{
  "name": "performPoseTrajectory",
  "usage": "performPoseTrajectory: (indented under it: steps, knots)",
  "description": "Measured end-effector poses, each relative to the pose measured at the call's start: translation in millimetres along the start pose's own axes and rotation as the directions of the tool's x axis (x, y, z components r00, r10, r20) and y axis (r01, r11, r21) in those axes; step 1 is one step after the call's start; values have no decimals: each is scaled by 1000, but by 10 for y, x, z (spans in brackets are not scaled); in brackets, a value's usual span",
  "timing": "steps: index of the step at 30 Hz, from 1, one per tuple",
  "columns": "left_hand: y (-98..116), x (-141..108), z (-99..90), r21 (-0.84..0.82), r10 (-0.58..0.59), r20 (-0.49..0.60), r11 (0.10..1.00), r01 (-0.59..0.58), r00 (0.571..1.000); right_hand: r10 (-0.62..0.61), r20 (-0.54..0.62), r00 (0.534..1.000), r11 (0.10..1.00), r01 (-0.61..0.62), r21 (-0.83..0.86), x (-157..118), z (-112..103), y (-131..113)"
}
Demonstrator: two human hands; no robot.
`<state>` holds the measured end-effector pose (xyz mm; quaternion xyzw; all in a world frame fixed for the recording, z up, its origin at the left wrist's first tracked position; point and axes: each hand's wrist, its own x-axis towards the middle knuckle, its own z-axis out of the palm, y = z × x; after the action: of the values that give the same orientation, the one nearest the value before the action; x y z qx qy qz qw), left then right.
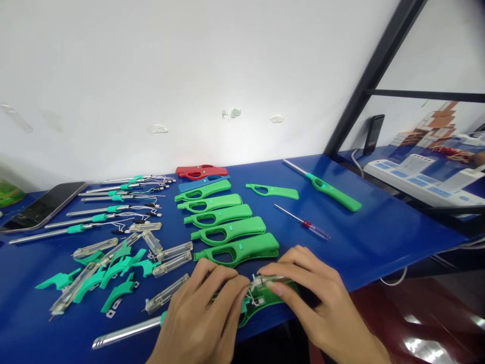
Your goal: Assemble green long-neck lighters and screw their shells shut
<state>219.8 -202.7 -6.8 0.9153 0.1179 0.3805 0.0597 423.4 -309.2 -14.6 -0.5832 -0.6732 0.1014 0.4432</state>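
At the table's front edge lies an open green lighter shell (261,307), with white wires and a small connector showing inside. My right hand (318,293) pinches a clear fuel tank (265,281) between thumb and fingers over this shell. Bent over the shell's left part, my left hand (206,308) has its fingers pressed together by the wires; what they hold is hidden. A metal tube (127,332) with a teal collar sticks out to the left from beneath my left hand. Just behind my hands is a row of green shells (242,247).
Metal tubes with wires (94,219), clear tanks (174,264) and teal triggers (119,292) lie left, beside a phone (45,205). Red shells (202,173) are at the back. A screwdriver (310,227) and an assembled lighter (335,194) lie right, near a black frame (364,81).
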Motion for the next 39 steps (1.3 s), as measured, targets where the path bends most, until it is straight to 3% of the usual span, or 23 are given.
performPoseTrajectory:
  steps: [6,10,21,39]
  knots:
    - [-31,-120,21,42,-59,85,998,55,995,-68,-1,998,997,68,-49,13,-5,7]
    - [-68,-193,-4,46,-38,133,998,32,990,-87,-4,996,995,87,-51,15,-15,19]
    - [14,10,-6,9,-53,11,999,52,999,-65,-47,997,997,63,-33,-12,-48,23]
    - [41,16,-15,16,-26,38,1000,25,999,-68,-8,998,998,69,3,-24,-56,39]
